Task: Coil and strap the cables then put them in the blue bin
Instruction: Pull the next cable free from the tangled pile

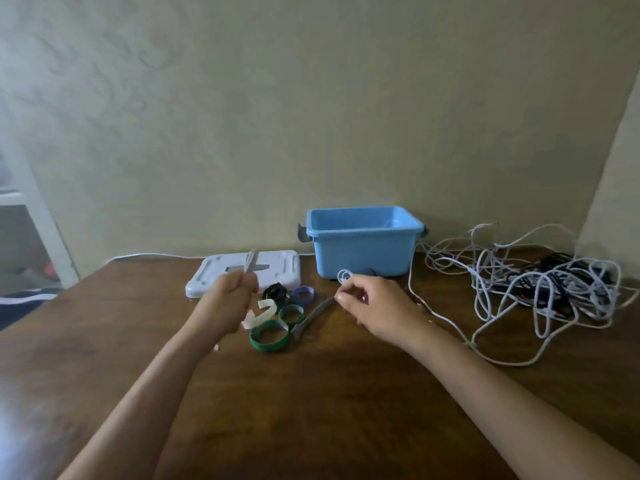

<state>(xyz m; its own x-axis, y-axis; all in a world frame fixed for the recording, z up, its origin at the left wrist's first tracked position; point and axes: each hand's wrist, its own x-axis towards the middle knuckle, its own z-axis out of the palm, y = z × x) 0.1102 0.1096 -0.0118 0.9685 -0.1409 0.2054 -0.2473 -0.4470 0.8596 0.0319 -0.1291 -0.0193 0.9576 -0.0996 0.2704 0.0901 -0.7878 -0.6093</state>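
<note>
Left hand (pixel 231 295) fingers curled, pinching folded white cable (pixel 250 262); right hand (pixel 370 308) pinches its small loops — keep loops even, tension light (tangle right of empty blue bin (pixel 363 249)), then strap.

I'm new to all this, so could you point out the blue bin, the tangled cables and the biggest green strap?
blue bin (pixel 363 252): head view, front wall.
tangled cables (pixel 540 289): head view, middle of pile.
biggest green strap (pixel 256 342): head view, left band.

A brown wooden worktop (pixel 311 393) abuts a pale wall (pixel 311 98). A flat white plastic lid (pixel 280 268), possibly the bin's, lies at the worktop's far edge. White shelving (pixel 24 202) stands at left.
</note>
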